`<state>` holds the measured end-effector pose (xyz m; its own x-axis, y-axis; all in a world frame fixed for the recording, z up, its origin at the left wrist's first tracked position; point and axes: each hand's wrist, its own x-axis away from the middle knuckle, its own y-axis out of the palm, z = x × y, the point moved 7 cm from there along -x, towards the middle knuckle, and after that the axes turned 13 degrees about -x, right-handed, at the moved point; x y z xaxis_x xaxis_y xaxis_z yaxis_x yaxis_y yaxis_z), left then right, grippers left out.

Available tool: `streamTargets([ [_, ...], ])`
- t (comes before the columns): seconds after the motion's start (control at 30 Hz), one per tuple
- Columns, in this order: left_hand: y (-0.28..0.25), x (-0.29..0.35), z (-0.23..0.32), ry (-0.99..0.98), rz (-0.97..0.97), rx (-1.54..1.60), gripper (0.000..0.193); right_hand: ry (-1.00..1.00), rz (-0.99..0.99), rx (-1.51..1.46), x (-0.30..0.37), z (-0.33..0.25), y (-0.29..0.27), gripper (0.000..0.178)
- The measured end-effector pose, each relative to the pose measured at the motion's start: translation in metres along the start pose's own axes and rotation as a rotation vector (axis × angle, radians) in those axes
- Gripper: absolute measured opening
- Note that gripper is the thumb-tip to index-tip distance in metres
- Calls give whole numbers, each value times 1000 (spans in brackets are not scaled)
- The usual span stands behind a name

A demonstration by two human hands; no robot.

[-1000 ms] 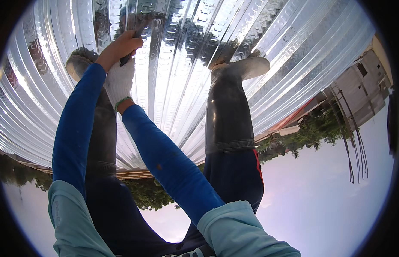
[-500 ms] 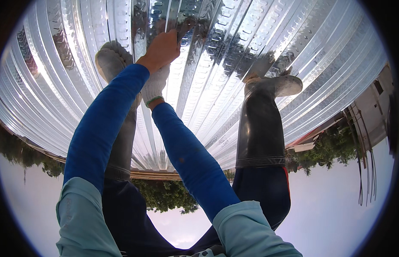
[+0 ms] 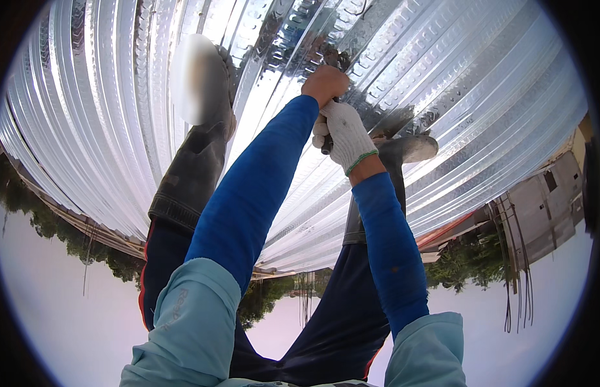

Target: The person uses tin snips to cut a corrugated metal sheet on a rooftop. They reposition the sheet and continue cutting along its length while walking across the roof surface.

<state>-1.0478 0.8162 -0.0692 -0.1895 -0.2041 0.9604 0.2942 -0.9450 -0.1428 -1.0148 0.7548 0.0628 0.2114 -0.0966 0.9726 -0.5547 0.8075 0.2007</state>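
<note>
A: Largest item?
B: Ribbed metal decking (image 3: 119,129) spread beneath and around the grip. The left rubber boot (image 3: 190,171) stood left of the grip, the right rubber boot (image 3: 395,158) just right of it.
A: State of grip?
B: Gloved right hand (image 3: 347,132) curled tight around a dark-handled tool (image 3: 326,147); bare left hand (image 3: 327,84) closed on it just beyond. Tool head was unclear.

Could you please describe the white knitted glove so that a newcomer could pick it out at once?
Start with the shiny silver ribbed metal sheeting across the upper view, then follow the right bright blue fabric sleeve upward. At its end, the right hand wears the white knitted glove. Its green cuff edge sets it apart from the bare left hand beside it.
</note>
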Motion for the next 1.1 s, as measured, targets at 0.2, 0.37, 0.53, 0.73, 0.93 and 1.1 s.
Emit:
streamTargets([
  [0.2,55,-5,-10,-59,-75,1053,25,-82,106,1201,-13,-34,-18,17],
  [0.37,9,12,7,372,180,-42,31,292,-111,332,-13,-15,-14,21],
  [0.53,-14,20,8,113,88,-239,36,-997,-218,1203,12,-20,22,15],
  [0.73,60,31,17,-171,-218,1836,16,26,192,894,7,-54,-9,14],
  [0.93,6,26,-5,41,-56,302,32,40,177,142,11,-3,2,17],
  [1.1,-4,27,-21,-64,-123,515,51,37,80,-27,11,7,14,19],
])
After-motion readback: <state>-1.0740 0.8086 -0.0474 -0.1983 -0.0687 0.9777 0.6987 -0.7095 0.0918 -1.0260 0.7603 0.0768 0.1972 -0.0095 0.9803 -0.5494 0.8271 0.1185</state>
